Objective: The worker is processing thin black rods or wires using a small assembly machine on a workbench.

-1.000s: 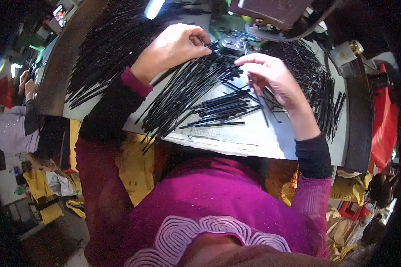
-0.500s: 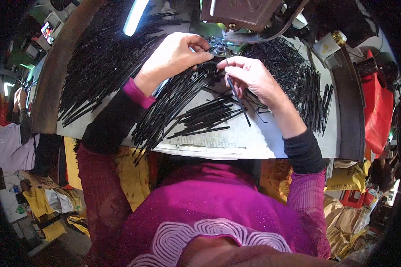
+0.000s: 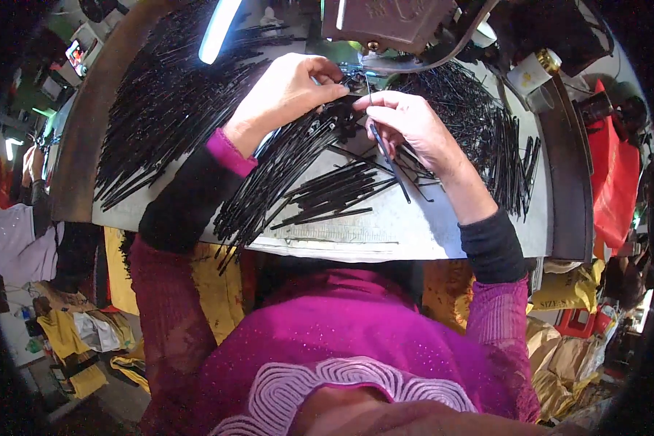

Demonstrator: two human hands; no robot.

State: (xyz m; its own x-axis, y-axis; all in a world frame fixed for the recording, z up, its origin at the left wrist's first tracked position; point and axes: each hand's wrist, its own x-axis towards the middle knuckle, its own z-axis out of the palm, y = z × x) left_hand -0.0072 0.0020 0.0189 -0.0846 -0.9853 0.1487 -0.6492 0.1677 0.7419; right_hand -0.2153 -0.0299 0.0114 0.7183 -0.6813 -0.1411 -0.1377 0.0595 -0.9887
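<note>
Close to the work point of a brown machine head [image 3: 378,25], both my hands are raised over the white tabletop [image 3: 432,236]. My left hand [image 3: 287,91] is closed in a pinch, thumb against fingers; whatever it grips is hidden. Across from it, my right hand [image 3: 414,131] is closed around a thin black strip [image 3: 395,171], whose lower end slants down toward the table. Beneath my left wrist lies a loose bundle of black strips [image 3: 265,178]. A smaller bundle of strips [image 3: 334,195] rests between my forearms.
Large heaps of black strips spread at the left [image 3: 163,112] and at the right [image 3: 487,127]. A lamp tube [image 3: 220,33] glows above. Dark raised edging [image 3: 570,174] borders the table. A can [image 3: 538,69] and a red bag [image 3: 612,182] are at the right. Another person's hand [image 3: 33,161] shows far left.
Both hands keep nearly the same place and grip. The strip in my right hand has shifted very slightly, and the whole view has moved a little.
</note>
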